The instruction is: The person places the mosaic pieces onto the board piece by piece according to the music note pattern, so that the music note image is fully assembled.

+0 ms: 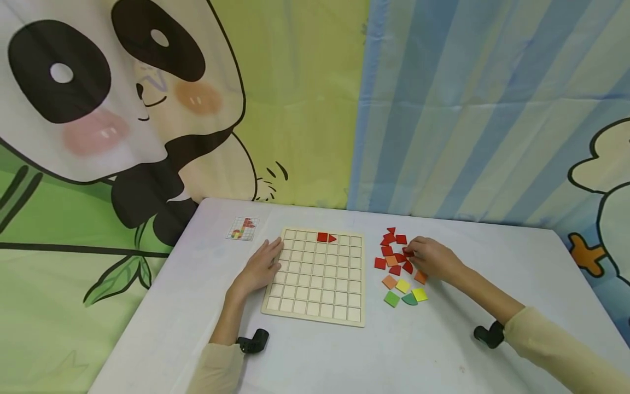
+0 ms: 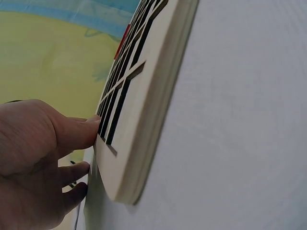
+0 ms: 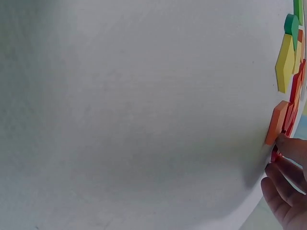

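Bare hands are both at work over a white desk (image 1: 315, 358): the left hand (image 1: 260, 268), its fingers relaxed and extended, rests at the left edge of a pale wooden board (image 1: 314, 282) divided into square cells, while the right hand (image 1: 434, 258) pinches a small red piece (image 3: 275, 154) between thumb and fingertips. On the board, a flat red square (image 1: 322, 237) and a red triangle (image 1: 332, 238) sit side by side in the top row.

Right of the board, the right hand is at the edge of a loose cluster of flat red pieces (image 1: 380, 263), some overlapping. An orange square (image 1: 420, 277) lies just beneath that hand; nearer the person are a bright yellow square (image 1: 419, 294), a dark green quarter-circle (image 1: 409, 300) and a light green square (image 1: 391, 299). Beyond the left hand, near the board's upper left corner, lies a small white card (image 1: 243, 229) printed with a grid and coloured shapes.
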